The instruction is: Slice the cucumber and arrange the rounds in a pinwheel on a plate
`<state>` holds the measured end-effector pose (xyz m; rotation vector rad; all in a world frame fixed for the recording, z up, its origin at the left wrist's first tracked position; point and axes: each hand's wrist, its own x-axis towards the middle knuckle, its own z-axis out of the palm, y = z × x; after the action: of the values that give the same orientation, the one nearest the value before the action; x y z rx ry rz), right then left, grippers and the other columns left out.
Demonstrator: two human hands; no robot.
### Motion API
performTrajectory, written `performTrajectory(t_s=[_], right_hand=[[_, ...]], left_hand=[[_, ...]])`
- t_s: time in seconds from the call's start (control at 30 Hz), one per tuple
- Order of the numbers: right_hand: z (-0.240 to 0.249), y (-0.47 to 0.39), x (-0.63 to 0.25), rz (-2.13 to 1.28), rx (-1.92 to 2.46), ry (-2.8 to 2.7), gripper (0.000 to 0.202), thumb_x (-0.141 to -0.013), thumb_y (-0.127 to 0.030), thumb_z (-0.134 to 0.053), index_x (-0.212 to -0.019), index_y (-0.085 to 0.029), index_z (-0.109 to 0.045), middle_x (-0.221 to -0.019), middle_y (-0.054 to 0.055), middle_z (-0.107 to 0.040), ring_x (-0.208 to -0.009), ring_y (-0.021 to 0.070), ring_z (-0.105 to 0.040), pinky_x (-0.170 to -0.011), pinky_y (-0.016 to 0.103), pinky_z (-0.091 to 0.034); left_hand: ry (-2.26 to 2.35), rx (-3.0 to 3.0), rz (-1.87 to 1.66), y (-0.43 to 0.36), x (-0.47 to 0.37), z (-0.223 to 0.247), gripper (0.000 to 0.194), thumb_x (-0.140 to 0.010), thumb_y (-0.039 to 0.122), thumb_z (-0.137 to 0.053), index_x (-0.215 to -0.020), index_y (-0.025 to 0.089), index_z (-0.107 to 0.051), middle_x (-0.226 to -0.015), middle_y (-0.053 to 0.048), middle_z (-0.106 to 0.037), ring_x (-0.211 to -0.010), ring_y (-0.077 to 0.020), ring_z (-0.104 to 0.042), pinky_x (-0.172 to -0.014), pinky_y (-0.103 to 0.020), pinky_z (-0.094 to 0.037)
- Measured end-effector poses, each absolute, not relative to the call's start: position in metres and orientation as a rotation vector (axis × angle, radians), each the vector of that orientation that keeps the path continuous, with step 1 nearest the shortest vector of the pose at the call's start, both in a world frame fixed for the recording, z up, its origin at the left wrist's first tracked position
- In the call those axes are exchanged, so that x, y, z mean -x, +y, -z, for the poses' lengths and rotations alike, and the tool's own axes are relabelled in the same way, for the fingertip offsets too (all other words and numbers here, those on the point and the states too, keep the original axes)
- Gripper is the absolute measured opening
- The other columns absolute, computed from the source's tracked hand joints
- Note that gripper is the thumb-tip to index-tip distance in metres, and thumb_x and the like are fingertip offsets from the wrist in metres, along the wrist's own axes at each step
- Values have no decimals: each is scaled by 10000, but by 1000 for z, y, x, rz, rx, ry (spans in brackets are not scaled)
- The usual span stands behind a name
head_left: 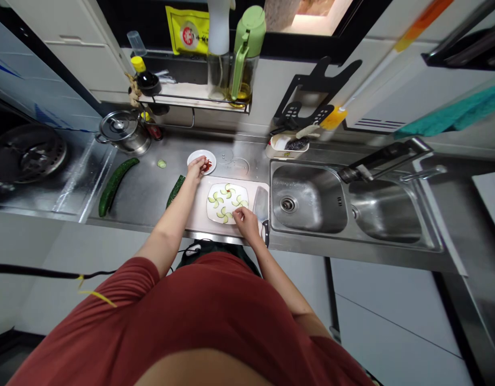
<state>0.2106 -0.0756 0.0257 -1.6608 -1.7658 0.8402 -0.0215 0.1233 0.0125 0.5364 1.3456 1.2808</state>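
Note:
My left hand [196, 168] reaches over the small white dish [191, 156], fingers pinched together beside the red chopped bits [207, 165]. Whether a bit is between them is too small to tell. At the lower right edge of the squarish white plate [221, 202], my right hand [248, 223] is closed in a pinch; what it holds, if anything, is hidden. Thin cucumber slices [224, 215] lie on this plate in pinwheel shapes, one with a red centre. Under it is a pale pink cutting board [199, 212]. A kitchen knife [262, 202] rests on the board's right side, close to my right hand.
A whole cucumber [115, 187] and a cut cucumber piece [175, 191] lie to the left, with a cucumber end [161, 163] behind. A lidded pot [122, 131] stands at the back left. The double sink [311, 198] is at the right. Bottles fill the wall shelf [191, 97].

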Motion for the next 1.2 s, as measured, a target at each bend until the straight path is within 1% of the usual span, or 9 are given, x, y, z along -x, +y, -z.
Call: performTrajectory(t_s=[0.13,0.3,0.43,0.53,0.67,0.8,0.87,1.0,1.2], right_hand=[[-28,-71,-212,-849,1674,-1734,173,-855,-349,-502,-806,-219,-605,-678,1,-572,-701,174,-547,-663,261,-405],[-35,-56,-217,-815,1608,-1662,201,-849,-375,-513,-813,-207,-618,-666,-6,-559,-688,167,-546,-648,255,-399],[-48,-40,-219,-787,1593,-1634,216,-848,-387,-519,-823,-203,-629,-662,-7,-559,-675,163,-544,-662,260,-402],[-62,-28,-217,-768,1562,-1613,229,-852,-400,-526,-838,-199,-635,-688,0,-581,-691,165,-549,-681,267,-411],[-82,-12,-213,-739,1490,-1572,227,-850,-398,-549,-853,-192,-642,-716,2,-601,-697,160,-543,-701,273,-417],[-97,1,-214,-776,1356,-1587,229,-861,-393,-554,-856,-187,-655,-793,14,-633,-698,146,-529,-686,271,-421],[-103,6,-215,-774,1283,-1632,240,-870,-400,-560,-872,-187,-669,-834,22,-637,-707,143,-528,-685,271,-425],[-113,10,-221,-753,1212,-1745,260,-887,-430,-576,-941,-201,-688,-895,30,-620,-792,155,-548,-734,282,-440],[-120,9,-228,-674,1179,-1898,234,-903,-426,-576,-920,-220,-688,-907,37,-614,-907,196,-555,-828,331,-424]], left_hand=[[1242,-503,-1301,113,15,-24,283,-794,189,-672,-1075,156,-658,-865,-31,-697,-614,-45,-597,-502,-134,-401],[1107,-500,-1290,93,0,-45,316,-730,232,-758,-1026,190,-657,-824,-12,-686,-602,-39,-584,-448,-118,-335],[1031,-494,-1273,78,-11,-60,287,-751,238,-740,-1023,191,-661,-852,-21,-694,-588,-35,-564,-452,-120,-351],[1041,-575,-1246,67,-18,-68,306,-754,280,-742,-1036,188,-667,-873,-34,-696,-598,-43,-564,-459,-130,-358],[1044,-789,-1188,51,-25,-73,325,-731,344,-750,-1001,179,-673,-873,-30,-688,-623,-58,-569,-500,-152,-378],[1050,-1157,-1150,37,-30,-83,389,-717,395,-750,-1015,159,-664,-840,-35,-682,-760,-118,-623,-663,-214,-456],[1037,-1348,-1128,32,-30,-92,397,-738,405,-729,-1035,151,-656,-828,-35,-675,-791,-132,-624,-722,-240,-466],[1068,-1622,-1027,24,-31,-113,382,-793,381,-673,-1099,155,-641,-832,-22,-667,-738,-112,-595,-676,-218,-443],[1078,-1852,-901,19,-33,-127,358,-825,313,-627,-1160,185,-623,-831,-1,-668,-719,-106,-582,-683,-214,-435]])
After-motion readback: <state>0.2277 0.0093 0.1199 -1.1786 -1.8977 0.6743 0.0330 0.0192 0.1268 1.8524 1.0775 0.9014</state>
